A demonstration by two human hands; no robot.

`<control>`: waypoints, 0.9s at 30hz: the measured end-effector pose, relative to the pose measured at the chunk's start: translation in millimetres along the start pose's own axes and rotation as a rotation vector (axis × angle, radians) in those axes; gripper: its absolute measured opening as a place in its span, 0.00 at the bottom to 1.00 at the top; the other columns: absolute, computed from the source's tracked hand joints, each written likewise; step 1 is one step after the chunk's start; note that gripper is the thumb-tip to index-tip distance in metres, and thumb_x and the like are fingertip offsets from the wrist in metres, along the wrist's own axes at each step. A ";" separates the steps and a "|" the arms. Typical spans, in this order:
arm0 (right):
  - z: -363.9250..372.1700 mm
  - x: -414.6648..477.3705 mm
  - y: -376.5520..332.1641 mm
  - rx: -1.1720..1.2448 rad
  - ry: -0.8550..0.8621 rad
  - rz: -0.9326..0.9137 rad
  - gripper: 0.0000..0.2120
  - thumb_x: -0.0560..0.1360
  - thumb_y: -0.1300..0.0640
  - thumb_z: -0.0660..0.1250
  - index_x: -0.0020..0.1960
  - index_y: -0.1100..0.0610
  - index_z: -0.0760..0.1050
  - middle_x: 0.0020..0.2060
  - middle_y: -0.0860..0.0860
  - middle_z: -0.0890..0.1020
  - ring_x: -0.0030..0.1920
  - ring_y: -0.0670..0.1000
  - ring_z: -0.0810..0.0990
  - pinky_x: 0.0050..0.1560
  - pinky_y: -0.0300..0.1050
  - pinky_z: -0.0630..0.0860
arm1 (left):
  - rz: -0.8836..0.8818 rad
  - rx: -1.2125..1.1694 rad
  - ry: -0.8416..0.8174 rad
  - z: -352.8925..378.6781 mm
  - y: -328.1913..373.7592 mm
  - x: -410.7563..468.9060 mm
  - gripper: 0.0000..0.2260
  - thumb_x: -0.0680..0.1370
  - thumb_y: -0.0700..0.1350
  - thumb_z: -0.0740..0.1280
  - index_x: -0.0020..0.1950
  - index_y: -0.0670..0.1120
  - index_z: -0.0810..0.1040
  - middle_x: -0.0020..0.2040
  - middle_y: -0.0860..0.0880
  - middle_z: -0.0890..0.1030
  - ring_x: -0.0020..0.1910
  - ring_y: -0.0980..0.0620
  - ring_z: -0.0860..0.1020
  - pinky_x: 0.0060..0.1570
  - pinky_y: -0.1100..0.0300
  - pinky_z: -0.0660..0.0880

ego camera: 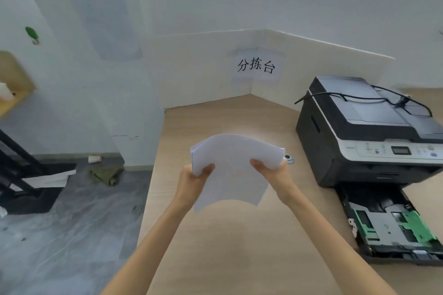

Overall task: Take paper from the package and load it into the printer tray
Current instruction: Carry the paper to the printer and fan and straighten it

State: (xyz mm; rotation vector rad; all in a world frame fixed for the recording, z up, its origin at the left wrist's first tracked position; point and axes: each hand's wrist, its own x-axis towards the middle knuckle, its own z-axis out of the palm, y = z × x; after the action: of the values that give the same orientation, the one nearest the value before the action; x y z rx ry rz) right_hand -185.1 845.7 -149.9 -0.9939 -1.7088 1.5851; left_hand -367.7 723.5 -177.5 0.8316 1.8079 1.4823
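A stack of white paper (pixel 233 165) is held in the air above the wooden table (pixel 227 246), bowed slightly. My left hand (pixel 194 181) grips its left edge and my right hand (pixel 273 172) grips its right edge, thumbs on top. The black and grey printer (pixel 364 127) stands on the table to the right. Its paper tray (pixel 393 225) is pulled out toward me, with green guides and no paper inside. No paper package is in view.
A small round object (pixel 288 158) lies on the table just behind my right hand. White partition boards (pixel 211 67) with a paper sign close off the back of the table. A black cable (pixel 359 98) lies across the printer lid. Left of the table is grey floor with a black rack (pixel 31 179).
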 end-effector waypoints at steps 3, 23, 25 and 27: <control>5.6 7.9 22.5 0.047 -0.012 0.048 0.09 0.70 0.56 0.71 0.46 0.44 0.81 0.40 0.40 0.86 0.41 0.41 0.83 0.38 0.34 0.78 | -0.078 0.019 0.012 5.1 -33.4 8.4 0.13 0.74 0.43 0.69 0.29 0.42 0.75 0.29 0.48 0.76 0.28 0.54 0.71 0.30 0.57 0.68; 7.2 14.9 107.0 0.078 -0.008 0.224 0.09 0.72 0.66 0.70 0.47 0.53 0.80 0.40 0.46 0.85 0.41 0.40 0.82 0.38 0.33 0.78 | -0.224 0.120 -0.075 19.6 -115.2 12.8 0.12 0.74 0.40 0.67 0.32 0.48 0.69 0.32 0.48 0.67 0.35 0.52 0.63 0.36 0.56 0.61; 0.1 17.5 96.7 0.064 -0.043 0.236 0.06 0.73 0.62 0.71 0.43 0.51 0.83 0.39 0.44 0.86 0.40 0.41 0.83 0.37 0.33 0.77 | -0.240 0.098 -0.088 14.7 -103.3 17.0 0.12 0.74 0.39 0.68 0.32 0.48 0.74 0.33 0.47 0.74 0.34 0.52 0.70 0.34 0.56 0.66; -11.1 17.0 87.6 0.045 -0.122 0.247 0.03 0.73 0.58 0.71 0.43 0.54 0.84 0.40 0.46 0.87 0.41 0.45 0.84 0.38 0.36 0.78 | -0.233 0.011 -0.066 6.5 -86.7 15.4 0.09 0.74 0.38 0.70 0.36 0.50 0.79 0.40 0.47 0.82 0.40 0.51 0.78 0.38 0.57 0.75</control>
State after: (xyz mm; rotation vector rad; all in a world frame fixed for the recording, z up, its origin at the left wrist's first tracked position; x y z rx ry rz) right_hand -174.2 866.6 -236.7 -1.1424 -1.6731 1.8675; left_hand -377.7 725.7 -265.2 0.6422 1.7985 1.2824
